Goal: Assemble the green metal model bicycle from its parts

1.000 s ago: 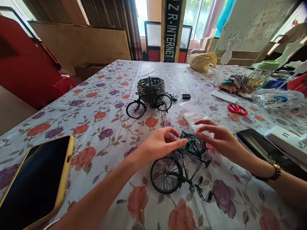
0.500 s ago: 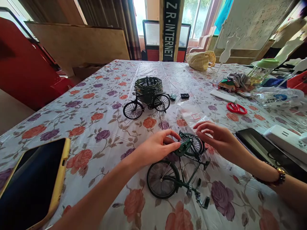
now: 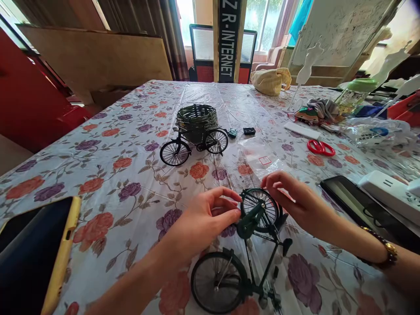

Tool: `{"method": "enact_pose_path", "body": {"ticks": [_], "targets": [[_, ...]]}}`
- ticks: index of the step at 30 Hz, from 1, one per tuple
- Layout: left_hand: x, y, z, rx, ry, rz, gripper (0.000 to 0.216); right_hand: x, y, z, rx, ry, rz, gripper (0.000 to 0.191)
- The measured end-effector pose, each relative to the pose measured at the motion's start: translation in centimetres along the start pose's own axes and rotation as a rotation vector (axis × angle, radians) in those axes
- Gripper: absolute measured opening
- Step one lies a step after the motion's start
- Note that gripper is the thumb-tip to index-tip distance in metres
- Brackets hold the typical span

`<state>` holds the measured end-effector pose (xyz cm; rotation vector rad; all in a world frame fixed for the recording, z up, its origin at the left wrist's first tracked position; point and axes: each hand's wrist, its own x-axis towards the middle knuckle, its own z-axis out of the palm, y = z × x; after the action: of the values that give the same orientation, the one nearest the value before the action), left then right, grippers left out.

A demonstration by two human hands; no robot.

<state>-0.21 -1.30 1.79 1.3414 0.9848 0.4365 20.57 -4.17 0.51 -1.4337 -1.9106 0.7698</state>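
Observation:
A dark green model bicycle (image 3: 251, 225) lies on its side in front of me, its rear wheel and chain guard at the far end and its handlebar towards me. My left hand (image 3: 210, 214) pinches it with thumb and fingertips at the left edge of the rear wheel, beside the chain guard. On the other side, my right hand (image 3: 288, 192) has curled fingers against the rear wheel's upper right rim; its fingertips are partly hidden behind the wheel. The front wheel (image 3: 218, 282) lies near my left forearm.
A black model bicycle (image 3: 193, 144) stands against a dark woven basket (image 3: 197, 116). Two small dark pieces lie beside it. Red scissors (image 3: 320, 147), a black phone (image 3: 344, 197) and a white power strip (image 3: 390, 188) lie right; a yellow-cased phone (image 3: 36, 253) lies left.
The green bicycle's rear end has come up and nearer to me, tilted more towards the camera. My fingers have closed in on its rear wheel. The view has shifted slightly.

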Motion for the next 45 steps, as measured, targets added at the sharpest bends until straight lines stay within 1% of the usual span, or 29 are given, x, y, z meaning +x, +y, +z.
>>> {"method": "enact_pose_path", "body": {"ticks": [2, 4, 7, 11, 17, 20, 26, 29, 33, 38, 45], "targets": [[0.0, -0.2, 0.0, -0.024, 0.007, -0.016, 0.019, -0.2, 0.0, 0.2, -0.096, 0.042, -0.057, 0.006], [0.0, -0.3, 0.0, -0.04, 0.004, -0.023, 0.023, -0.3, 0.0, 0.4, -0.142, 0.049, -0.096, 0.007], [0.1, -0.2, 0.2, -0.071, 0.005, -0.033, 0.031, -0.4, 0.2, 0.6, -0.184, 0.043, -0.097, 0.006], [0.3, 0.1, 0.7, -0.117, 0.014, -0.087, 0.038, -0.4, 0.4, 0.8, -0.229, 0.063, -0.142, 0.007], [0.5, -0.5, 1.3, -0.187, 0.03, -0.082, 0.041, -0.5, 0.2, 0.8, -0.207, 0.055, -0.187, 0.011], [0.4, -0.6, 1.5, -0.24, 0.016, -0.102, 0.04, -0.6, 0.3, 0.7, -0.193, 0.038, -0.223, 0.013], [0.3, -0.1, 1.7, -0.335, -0.034, -0.132, 0.039, -0.7, 0.6, 0.6, -0.141, 0.008, -0.233, 0.015], [0.4, 0.0, 1.7, -0.327, -0.042, -0.161, 0.041, -0.8, 0.5, 0.6, -0.14, -0.013, -0.24, 0.016], [0.5, -0.2, 1.6, -0.31, -0.053, -0.178, 0.044, -0.9, 0.5, 0.7, -0.147, 0.013, -0.216, 0.018], [0.7, -0.8, 1.7, -0.326, -0.045, -0.197, 0.048, -0.8, 0.5, 0.6, -0.155, 0.009, -0.219, 0.017], [1.0, -1.0, 1.6, -0.328, -0.051, -0.221, 0.049, -0.6, 0.3, 0.6, -0.109, -0.019, -0.206, 0.018]]}}
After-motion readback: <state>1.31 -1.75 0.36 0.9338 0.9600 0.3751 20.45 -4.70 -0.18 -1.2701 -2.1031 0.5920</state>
